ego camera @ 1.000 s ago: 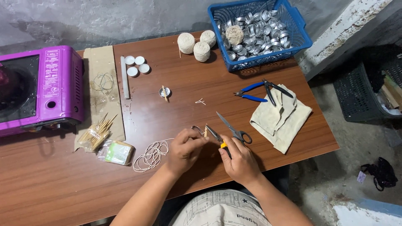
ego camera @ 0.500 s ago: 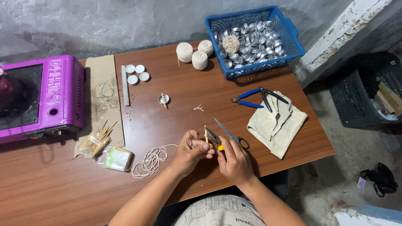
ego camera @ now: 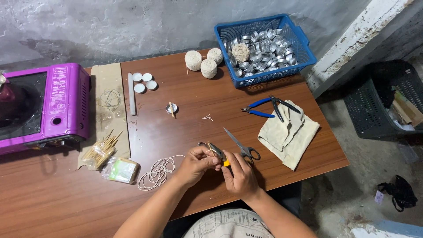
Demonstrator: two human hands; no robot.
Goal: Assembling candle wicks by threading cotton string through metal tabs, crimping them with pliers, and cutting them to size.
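Hands unmoved | left hand, right hand pinch pliers near table edge

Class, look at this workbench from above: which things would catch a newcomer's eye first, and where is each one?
The bright purple stove at the table's left edge stands out most, then the blue basket of small shiny metal cups at the far right corner. Near the front edge, the left hand and right hand meet over a small yellow-handled tool.
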